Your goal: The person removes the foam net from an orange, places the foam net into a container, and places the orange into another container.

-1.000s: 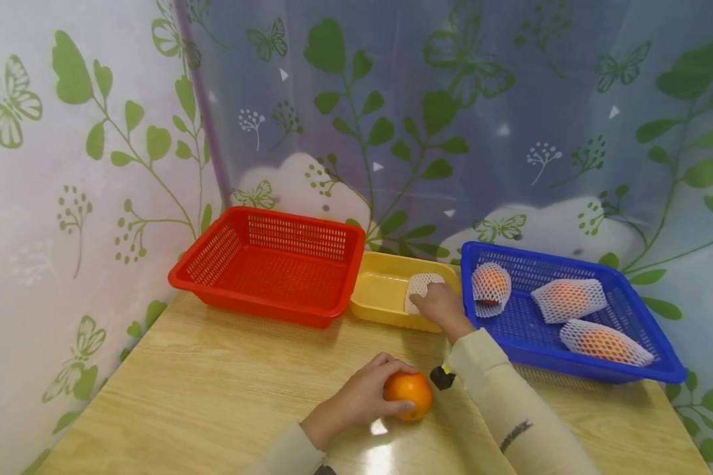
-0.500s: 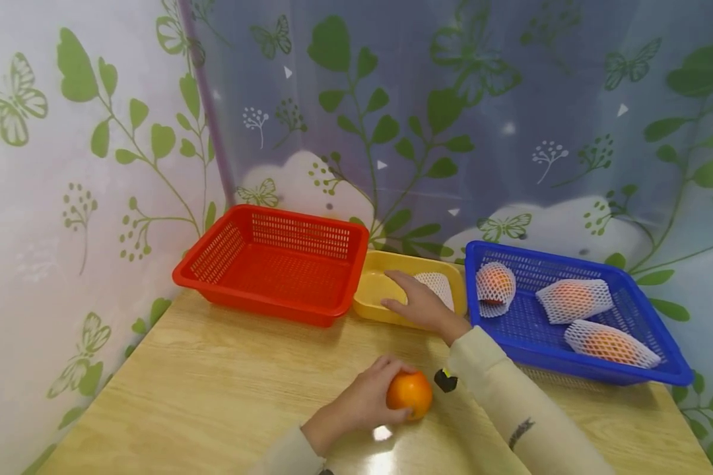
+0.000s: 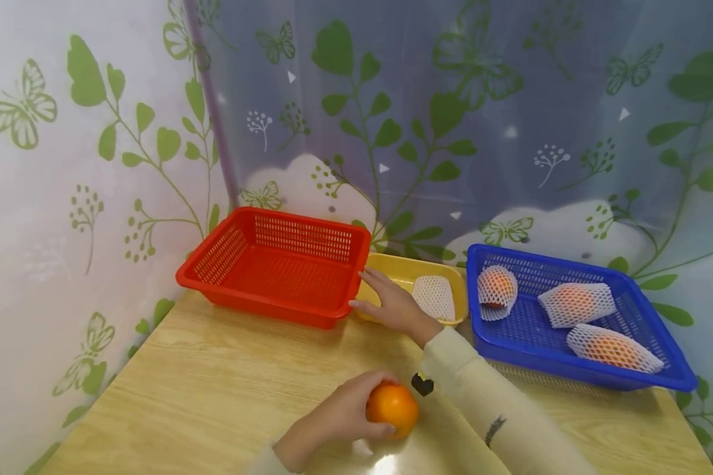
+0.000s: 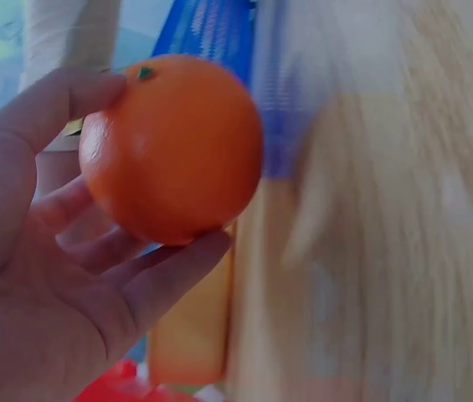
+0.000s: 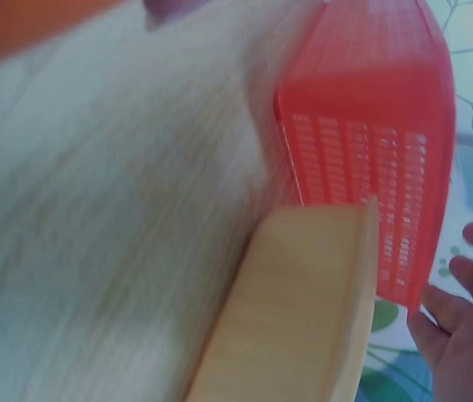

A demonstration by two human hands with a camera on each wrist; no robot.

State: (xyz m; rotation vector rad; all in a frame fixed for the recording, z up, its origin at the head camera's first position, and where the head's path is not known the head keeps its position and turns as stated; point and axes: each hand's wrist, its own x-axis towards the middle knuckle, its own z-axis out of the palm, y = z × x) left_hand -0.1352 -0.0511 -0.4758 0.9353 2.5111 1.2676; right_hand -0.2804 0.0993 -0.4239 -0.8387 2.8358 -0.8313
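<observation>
My left hand point(image 3: 347, 409) grips a bare orange point(image 3: 393, 410) low over the front of the table. In the left wrist view, thumb and fingers curl round the orange point(image 4: 173, 151), its small green stem end showing. My right hand point(image 3: 392, 305) reaches with extended, spread fingers across the yellow tray point(image 3: 401, 265), its fingertips right at the red basket's point(image 3: 285, 310) near right edge. Nothing is in that hand. A white foam net sleeve point(image 3: 434, 297) lies flattened in the tray. In the right wrist view, the fingers stand beside the red basket's slotted side point(image 5: 362, 159).
At the right stands a blue basket point(image 3: 529, 333) holding several fruits in white foam nets, such as one netted fruit point(image 3: 576, 303). The tray sits between the two baskets on the wood-grain table point(image 3: 214, 382). A patterned curtain point(image 3: 416, 132) hangs right behind them.
My right hand has let go of the foam net sleeve in the tray and moved left to the red basket's edge. My left hand, still holding the orange, has shifted slightly nearer and left.
</observation>
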